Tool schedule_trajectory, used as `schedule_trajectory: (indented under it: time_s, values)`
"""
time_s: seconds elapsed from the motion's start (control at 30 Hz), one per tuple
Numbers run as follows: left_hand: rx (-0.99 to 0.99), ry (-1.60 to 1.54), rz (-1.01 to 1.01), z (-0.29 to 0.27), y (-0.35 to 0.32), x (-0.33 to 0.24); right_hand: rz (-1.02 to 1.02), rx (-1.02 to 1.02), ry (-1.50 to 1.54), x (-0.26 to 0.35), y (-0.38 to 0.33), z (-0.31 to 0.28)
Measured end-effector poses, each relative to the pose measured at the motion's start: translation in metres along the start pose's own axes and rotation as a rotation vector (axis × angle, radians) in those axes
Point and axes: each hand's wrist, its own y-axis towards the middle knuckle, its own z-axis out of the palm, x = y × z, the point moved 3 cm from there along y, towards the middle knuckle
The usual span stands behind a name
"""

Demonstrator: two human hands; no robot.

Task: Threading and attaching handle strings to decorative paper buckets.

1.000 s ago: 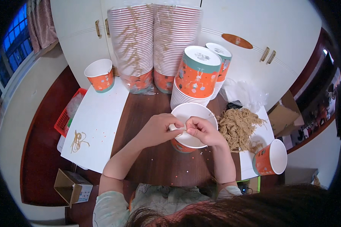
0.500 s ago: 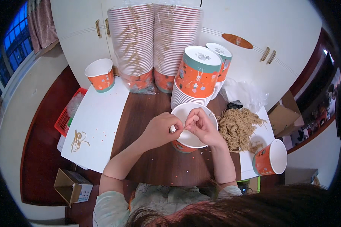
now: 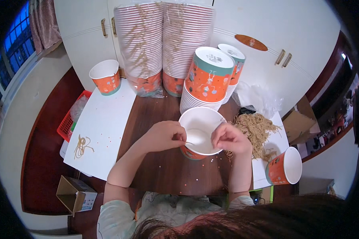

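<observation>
A white-lined orange paper bucket stands upright in front of me, its mouth facing up. At its left rim my left hand is closed in a pinch, and a short tan end of cord sticks out from the fingertips over the opening. My right hand is at the right rim with its fingers curled together; whatever they may grip is too small to make out. Just beyond that hand lies a heap of tan cords.
Tall wrapped stacks of buckets rise at the back, beside upturned orange buckets. Single buckets stand far left and near right. Loose cords lie on the white board at left. Crumpled clear plastic sits behind the heap.
My hands were together over the bucket's mouth and have now parted. The left moved slightly left, the right moved right to the rim, showing the bucket's inside.
</observation>
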Motion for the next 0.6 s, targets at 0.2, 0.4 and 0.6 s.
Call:
schedule_trajectory:
  time_s: [0.2,0.4,0.6]
  values:
    - [0.094,-0.064,0.008,-0.008,-0.005,0.007,0.17,0.347,-0.6,0.009,0.01,0.047]
    - [0.142,-0.055,-0.185,-0.014,-0.01,0.01,0.118,0.423,-1.067,-0.026,0.008,0.097]
    - [0.079,-0.425,-0.348,0.028,-0.036,0.029,0.107,0.45,-1.173,-0.027,0.005,0.112]
